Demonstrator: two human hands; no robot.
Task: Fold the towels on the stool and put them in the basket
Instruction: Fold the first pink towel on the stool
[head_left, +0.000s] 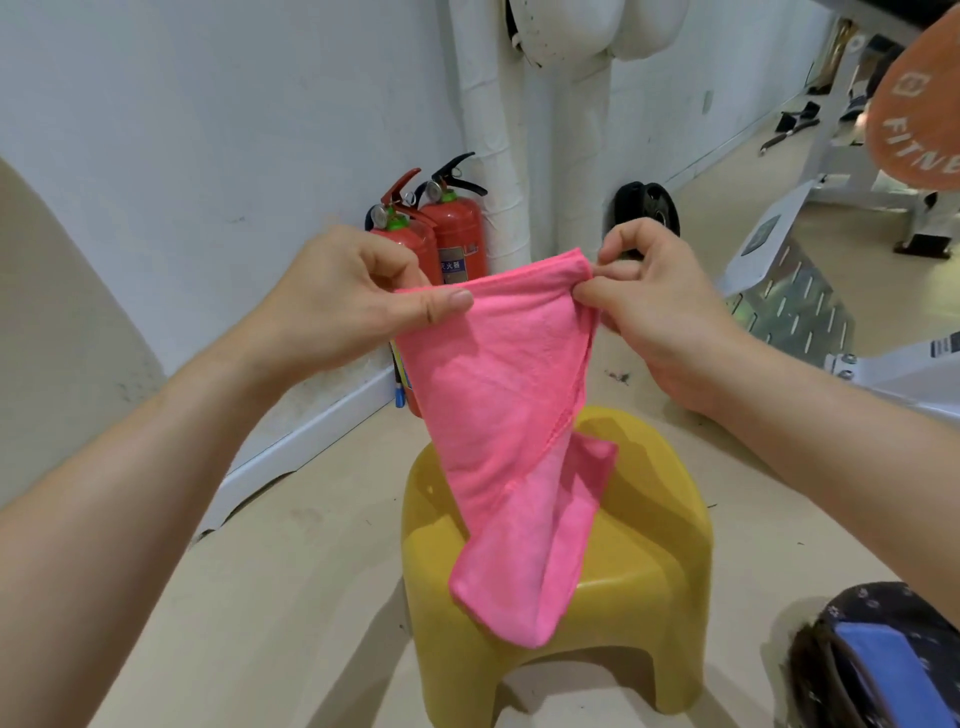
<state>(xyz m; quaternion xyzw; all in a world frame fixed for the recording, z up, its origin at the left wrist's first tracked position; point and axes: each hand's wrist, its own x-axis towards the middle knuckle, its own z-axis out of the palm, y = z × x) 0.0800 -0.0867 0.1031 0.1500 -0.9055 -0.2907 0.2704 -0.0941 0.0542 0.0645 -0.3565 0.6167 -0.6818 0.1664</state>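
left hand (353, 296): raised over the stool, pinching the towel's top-left corner. Thumb lies flat along the top edge, fingers curled behind the cloth.
right hand (654, 306): same height, pinching the top-right corner. Fingertips bunched on the hem, other fingers curled.
pink towel (498, 441): in the air between both hands. Top edge runs nearly straight from one pinch to the other. The rest hangs down in loose overlapping layers and narrows toward the bottom. A stitched hem runs diagonally down the middle.
towel vs stool: lower end hangs in front of the seat in this view. Can't tell if it touches.
yellow stool (639, 597): plastic, standing on the beige floor right below the hands.
basket (883, 603): bottom-right corner, on the floor near the stool's right side. Dark fabric with light paw prints, partly cut off by the frame edge.
blue towel (878, 670): lying inside the basket. How it is folded isn't readable.
fire extinguishers (457, 234): two red ones side by side against the white wall, behind the towel.
pipe (488, 130): white, wrapped, upright, just right of the extinguishers.
weight plate (647, 213): black, on edge at the wall, behind the right hand.
orange pad (919, 114): top-right edge, white lettering "FITNE", cut off.
footplate (795, 306): ridged metal on a white machine frame, behind the right forearm.
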